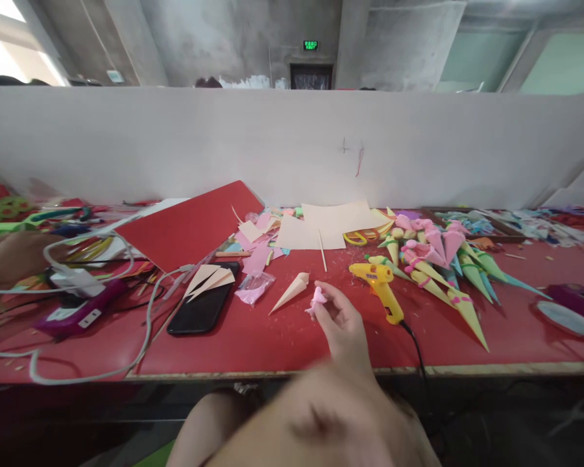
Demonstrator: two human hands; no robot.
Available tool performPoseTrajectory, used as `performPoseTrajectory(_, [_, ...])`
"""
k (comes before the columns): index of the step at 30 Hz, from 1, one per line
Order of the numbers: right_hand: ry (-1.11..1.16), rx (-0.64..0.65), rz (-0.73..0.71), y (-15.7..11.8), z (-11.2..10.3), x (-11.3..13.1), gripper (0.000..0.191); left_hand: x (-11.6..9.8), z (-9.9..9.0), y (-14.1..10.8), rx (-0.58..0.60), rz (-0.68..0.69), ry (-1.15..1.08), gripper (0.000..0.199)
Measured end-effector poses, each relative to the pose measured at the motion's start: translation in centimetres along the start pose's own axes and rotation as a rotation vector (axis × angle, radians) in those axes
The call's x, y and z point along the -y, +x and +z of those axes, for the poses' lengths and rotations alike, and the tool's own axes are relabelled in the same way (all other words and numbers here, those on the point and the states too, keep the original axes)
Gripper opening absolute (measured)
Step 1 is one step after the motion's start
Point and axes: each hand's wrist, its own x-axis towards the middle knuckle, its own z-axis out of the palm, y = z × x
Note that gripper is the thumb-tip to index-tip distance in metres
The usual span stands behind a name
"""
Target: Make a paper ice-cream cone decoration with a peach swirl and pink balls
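My right hand (343, 321) is above the red table, with thumb and forefinger closed on a small pink piece (316, 300). Close to the camera, a large skin-coloured blur, seemingly my left hand (306, 418), covers part of my right forearm; its fingers cannot be made out. A cream paper cone (291, 292) lies just left of the pink piece, its point toward the front left. Beyond it is a thin pale stick (322, 251). The yellow glue gun (382, 285) rests to the right of my right hand.
Wrapped cones with pink tops (435, 259) are piled at right. A black phone (199, 314) bearing cream paper pieces, a small plastic bag (254, 287), a red sheet (194, 227) and a purple power strip (82, 314) with white cables lie left. Another person's arm (14, 259) shows far left.
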Motion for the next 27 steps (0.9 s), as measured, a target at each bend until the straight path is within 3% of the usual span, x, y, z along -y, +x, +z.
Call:
performPoseTrajectory(4, [0.067,-0.041,0.002,0.2,0.0,0.2,0.032,1.3,-0.8,4.9,-0.112,0.064,0.076,0.011])
performPoseTrajectory(6, [0.043,-0.042,-0.011,0.2,0.0,0.3,0.026,2.5,-1.3,5.9,-0.073,0.091,0.198,0.016])
performPoseTrajectory(10, [-0.043,-0.047,-0.04,0.1,-0.1,0.4,0.018,4.2,-1.8,5.9,0.075,0.114,0.316,0.009])
performPoseTrajectory(16, [-0.219,-0.064,-0.087,0.0,-0.3,0.5,0.018,4.5,-1.7,5.5,0.016,0.165,0.42,0.012])
performPoseTrajectory(22, [-0.167,0.009,-0.098,-0.1,-0.2,0.5,0.022,4.8,-1.7,5.6,0.018,0.144,0.418,0.018])
performPoseTrajectory(27, [-0.333,0.076,-0.197,0.1,-0.6,0.4,0.02,4.8,-1.6,5.5,-0.028,0.121,0.36,0.019])
